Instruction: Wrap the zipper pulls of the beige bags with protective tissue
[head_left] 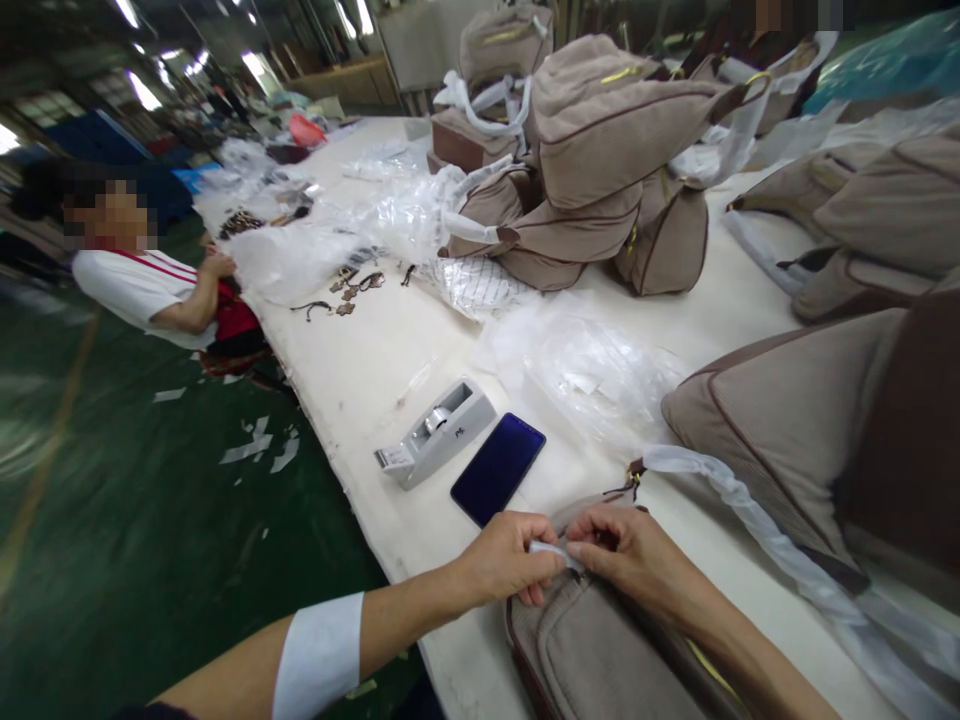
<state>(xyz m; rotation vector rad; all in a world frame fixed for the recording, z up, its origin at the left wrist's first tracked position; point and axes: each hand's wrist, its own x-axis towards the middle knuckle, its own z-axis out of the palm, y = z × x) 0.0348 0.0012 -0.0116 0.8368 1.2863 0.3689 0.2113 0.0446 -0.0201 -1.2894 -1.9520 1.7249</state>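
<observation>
A taupe fabric bag (600, 660) with dark brown piping lies at the table's near edge, under both hands. Between my fingertips is a small strip of thin white wrapping (553, 550), at the bag's top end. My left hand (510, 560) pinches the strip from the left, thumb against curled fingers. From the other side my right hand (619, 540) closes on it with thumb and forefinger. What lies inside the wrapping is hidden. Just beyond my hands, a dark-screened phone (499, 468) rests beside a grey tape dispenser (439, 432). A white band (319, 655) wraps my left forearm.
More taupe bags (600, 140) are heaped at the back, and a large one (787, 430) stands close on the right with its wrapped strap (750, 510). Clear plastic bags (600, 370) and small charms (349, 293) lie on the white table (352, 380). A person (150, 290) sits at the left.
</observation>
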